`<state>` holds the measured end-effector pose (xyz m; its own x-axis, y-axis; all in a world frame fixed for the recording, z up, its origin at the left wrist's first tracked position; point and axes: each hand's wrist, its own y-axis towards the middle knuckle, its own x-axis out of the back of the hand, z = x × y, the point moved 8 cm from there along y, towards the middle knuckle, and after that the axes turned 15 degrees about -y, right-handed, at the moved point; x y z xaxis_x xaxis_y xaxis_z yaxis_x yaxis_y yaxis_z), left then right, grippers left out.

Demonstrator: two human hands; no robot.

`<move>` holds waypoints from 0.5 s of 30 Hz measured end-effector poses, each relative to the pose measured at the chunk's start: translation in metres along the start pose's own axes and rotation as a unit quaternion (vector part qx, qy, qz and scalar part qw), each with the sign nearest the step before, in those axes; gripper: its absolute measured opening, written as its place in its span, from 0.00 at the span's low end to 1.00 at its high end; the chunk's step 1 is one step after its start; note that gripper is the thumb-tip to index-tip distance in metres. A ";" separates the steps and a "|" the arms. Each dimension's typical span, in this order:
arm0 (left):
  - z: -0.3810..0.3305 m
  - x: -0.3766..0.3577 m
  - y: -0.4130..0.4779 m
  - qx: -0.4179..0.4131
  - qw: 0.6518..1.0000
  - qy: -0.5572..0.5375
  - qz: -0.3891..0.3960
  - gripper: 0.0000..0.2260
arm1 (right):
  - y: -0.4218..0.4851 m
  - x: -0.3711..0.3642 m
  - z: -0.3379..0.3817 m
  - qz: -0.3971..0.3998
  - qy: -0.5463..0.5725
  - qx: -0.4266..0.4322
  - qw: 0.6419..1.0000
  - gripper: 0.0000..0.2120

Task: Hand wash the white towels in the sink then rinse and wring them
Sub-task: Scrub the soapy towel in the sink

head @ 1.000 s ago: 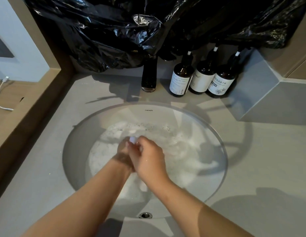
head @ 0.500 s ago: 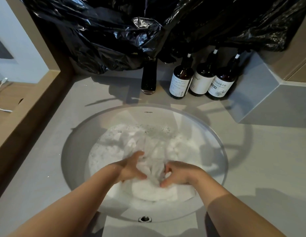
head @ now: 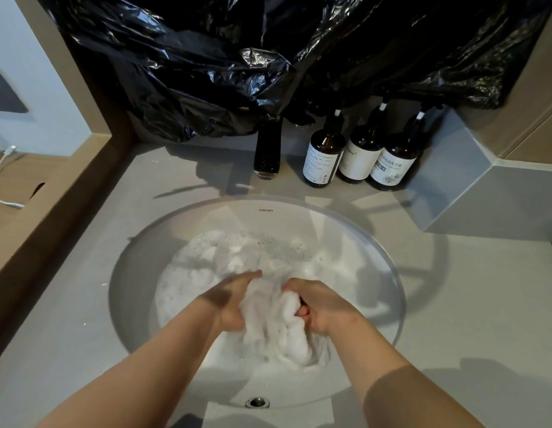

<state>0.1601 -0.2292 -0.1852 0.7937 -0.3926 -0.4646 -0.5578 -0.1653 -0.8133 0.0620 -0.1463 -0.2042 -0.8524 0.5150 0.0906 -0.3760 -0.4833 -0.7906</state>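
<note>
Head camera: two hands clutch soapy cloth in one sink

White towels (head: pixel 274 332) lie bunched in suds inside the round sink (head: pixel 129 273), toward its near side. The cloth is too crumpled to count the pieces. Two bare hands meet over the sink. The left hand (head: pixel 233 302) clasps the left flank of the bundle, thumb stretched forward and fingers buried in the cloth. The right hand (head: pixel 319 307) is clenched round the right flank, its fingertips dug into the folds. More white cloth and foam (head: pixel 206 267) spread toward the sink's far side. One small metal hole (head: pixel 257 402) sits in the sink's near wall. Behind the sink stands one dark faucet (head: pixel 267 149). Three brown bottles (head: pixel 364 152) with white labels stand behind the sink to its right, side by side. One black plastic sheet (head: pixel 237 72) hangs above them.
</note>
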 end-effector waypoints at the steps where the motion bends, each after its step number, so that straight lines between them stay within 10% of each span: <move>1: -0.008 -0.008 -0.006 -0.016 0.999 0.008 0.038 0.17 | -0.002 0.006 0.010 -0.011 0.028 0.023 0.999 0.06; 9: -0.085 -0.062 -0.092 -0.245 0.946 0.019 0.211 0.14 | -0.112 0.031 0.132 0.054 0.263 0.304 0.914 0.12; 15: -0.036 -0.009 -0.012 -0.083 0.992 -0.036 0.085 0.31 | -0.070 0.026 0.097 0.059 0.230 0.198 0.951 0.02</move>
<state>0.1515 -0.2561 -0.1588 0.6962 -0.3635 -0.6190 -0.7131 -0.2502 -0.6550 0.0311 -0.1672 -0.0877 -0.6818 0.6522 -0.3314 -0.4732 -0.7387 -0.4800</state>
